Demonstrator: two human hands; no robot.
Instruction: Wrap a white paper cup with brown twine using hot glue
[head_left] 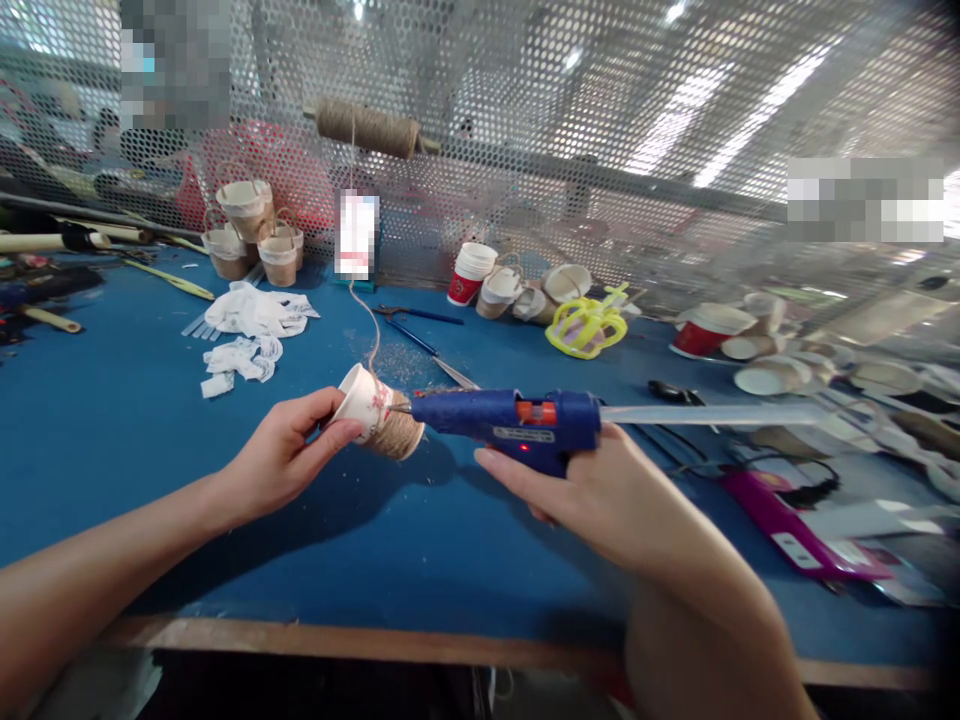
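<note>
My left hand (pixel 289 445) grips the rim end of a white paper cup (pixel 361 400), fingers closed round it. The cup lies tilted on its side above the table, its lower part wrapped in brown twine (pixel 397 435). A strand of the twine runs up from the cup toward a roll (pixel 367 130) at the back. In my right hand (pixel 577 490) is a blue hot glue gun (pixel 510 420), with a red light lit and a long clear glue stick (pixel 705 413) out of its rear. The gun's metal nozzle is at the cup, beside the edge of the wound twine.
Twine-wrapped cups with handles (pixel 247 225) stand back left, near crumpled white strips (pixel 255 320). Pliers (pixel 420 315) and scissors (pixel 450 370) lie behind the cup. Stacked red-and-white cups (pixel 472 272), a yellow woven piece (pixel 586 325) and a magenta case (pixel 795 530) are farther right. Perforated metal mesh (pixel 525 190) backs the blue table (pixel 360 560).
</note>
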